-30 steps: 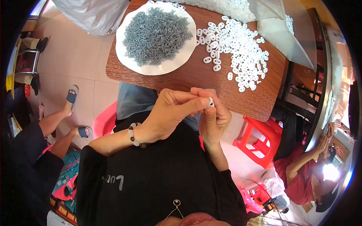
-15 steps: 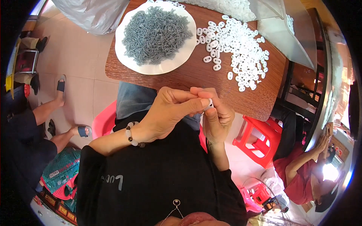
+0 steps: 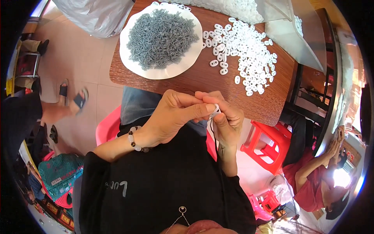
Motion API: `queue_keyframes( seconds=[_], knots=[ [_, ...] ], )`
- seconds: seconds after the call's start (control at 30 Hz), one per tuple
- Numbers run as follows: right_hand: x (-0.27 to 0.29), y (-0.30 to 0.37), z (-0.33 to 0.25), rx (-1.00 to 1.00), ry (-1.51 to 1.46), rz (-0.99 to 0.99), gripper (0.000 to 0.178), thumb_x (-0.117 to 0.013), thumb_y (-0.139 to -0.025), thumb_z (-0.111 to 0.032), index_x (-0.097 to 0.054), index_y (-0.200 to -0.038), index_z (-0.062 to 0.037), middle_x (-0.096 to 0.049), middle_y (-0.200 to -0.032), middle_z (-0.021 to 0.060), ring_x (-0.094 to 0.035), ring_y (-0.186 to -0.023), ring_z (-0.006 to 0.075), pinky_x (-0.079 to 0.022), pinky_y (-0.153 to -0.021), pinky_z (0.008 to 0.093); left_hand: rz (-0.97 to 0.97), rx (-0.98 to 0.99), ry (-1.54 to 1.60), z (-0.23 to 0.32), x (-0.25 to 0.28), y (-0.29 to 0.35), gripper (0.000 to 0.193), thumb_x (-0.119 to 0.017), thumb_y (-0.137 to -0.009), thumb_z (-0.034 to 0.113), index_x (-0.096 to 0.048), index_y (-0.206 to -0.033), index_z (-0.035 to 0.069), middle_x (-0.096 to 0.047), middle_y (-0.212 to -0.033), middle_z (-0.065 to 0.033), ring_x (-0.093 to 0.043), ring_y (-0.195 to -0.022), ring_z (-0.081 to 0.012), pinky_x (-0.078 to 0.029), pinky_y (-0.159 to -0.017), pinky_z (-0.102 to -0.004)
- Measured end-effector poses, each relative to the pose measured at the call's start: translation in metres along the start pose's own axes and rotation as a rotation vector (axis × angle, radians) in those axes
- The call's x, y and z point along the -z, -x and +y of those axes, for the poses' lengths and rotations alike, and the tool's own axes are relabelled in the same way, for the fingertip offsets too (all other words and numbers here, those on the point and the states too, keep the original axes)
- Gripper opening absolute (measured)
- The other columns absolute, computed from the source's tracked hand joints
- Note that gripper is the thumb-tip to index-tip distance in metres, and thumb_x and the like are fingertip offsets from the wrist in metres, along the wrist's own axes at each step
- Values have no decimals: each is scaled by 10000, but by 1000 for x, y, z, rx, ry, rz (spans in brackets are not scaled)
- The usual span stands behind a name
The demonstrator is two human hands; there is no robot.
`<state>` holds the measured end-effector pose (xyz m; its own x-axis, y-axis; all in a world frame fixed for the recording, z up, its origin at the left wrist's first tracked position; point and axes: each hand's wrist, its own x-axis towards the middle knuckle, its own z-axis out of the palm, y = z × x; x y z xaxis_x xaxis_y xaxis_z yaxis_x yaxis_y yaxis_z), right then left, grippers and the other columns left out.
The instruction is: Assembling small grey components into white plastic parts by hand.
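Note:
Between the fingertips of both hands sits a small white oval two-hole piece (image 3: pixel 216 110), one dark hole showing. My left hand (image 3: pixel 175 113) is closed, its thumb and forefinger pinching the piece from the left. My right hand (image 3: pixel 228 121) is closed around its right side, the thumb just below it. A thin dark cord (image 3: pixel 213 136) hangs under the fingers beside my right wrist. Fingers hide part of the piece. Just beyond, loose white two-hole pieces (image 3: pixel 255 58) lie spread over the brown table (image 3: pixel 218 84). Small grey spring-like pieces (image 3: pixel 161 39) fill a white plate (image 3: pixel 171 74).
A clear-sided bin (image 3: pixel 278 27) of white pieces stands at the far right. A red plastic stool (image 3: pixel 265 148) is beneath the table's right side. People sit or stand at the left (image 3: pixel 19 121) and right (image 3: pixel 307 179). A large grey plastic bag (image 3: pixel 95 17) hangs at upper left.
Both hands stay nearly in place, the white piece turned slightly between them. The dark cord now shows below my right hand. A person's foot at the left has moved farther away.

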<state>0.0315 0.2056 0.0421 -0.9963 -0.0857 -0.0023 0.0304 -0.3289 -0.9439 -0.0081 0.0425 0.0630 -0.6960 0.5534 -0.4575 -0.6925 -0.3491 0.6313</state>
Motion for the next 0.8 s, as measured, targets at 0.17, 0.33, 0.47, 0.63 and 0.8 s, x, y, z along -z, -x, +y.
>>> queue_keyframes(
  seconds=[0.17,0.33,0.47,0.63,0.8],
  knots=[
    [10,-1,8,33,18,-57,469,-610,-922,-327,-609,-1161,76,-594,-1165,271,-578,-875,226,-492,-726,322,-28,-4,-24,-2,3,-1,133,-698,-859,129,-730,-896,5,-663,-757,-42,-571,-682,-80,-443,-628,-222],
    [0,0,3,1,-19,6,429,-617,-913,-329,-647,-1124,42,-637,-1146,201,-591,-902,198,-513,-766,305,-13,5,-22,-1,1,0,129,-698,-862,131,-730,-895,11,-665,-758,-41,-580,-683,-77,-452,-634,-220],
    [-4,3,9,99,103,41,458,-593,-938,-317,-598,-1144,92,-607,-1133,258,-558,-864,188,-465,-720,294,0,-10,10,-4,0,1,140,-685,-878,143,-727,-923,17,-673,-782,-38,-595,-702,-74,-468,-645,-213],
    [-7,6,8,75,93,78,453,-581,-948,-317,-594,-1136,95,-612,-1119,247,-547,-854,172,-454,-735,286,10,-8,3,-6,0,1,150,-679,-887,154,-723,-939,21,-676,-799,-32,-597,-706,-70,-473,-647,-205],
    [-4,6,11,101,140,65,452,-583,-946,-319,-597,-1127,96,-613,-1111,245,-559,-835,179,-460,-698,274,6,0,5,-5,1,2,160,-685,-883,165,-723,-937,19,-674,-793,-30,-594,-705,-68,-468,-645,-204]
  ],
)
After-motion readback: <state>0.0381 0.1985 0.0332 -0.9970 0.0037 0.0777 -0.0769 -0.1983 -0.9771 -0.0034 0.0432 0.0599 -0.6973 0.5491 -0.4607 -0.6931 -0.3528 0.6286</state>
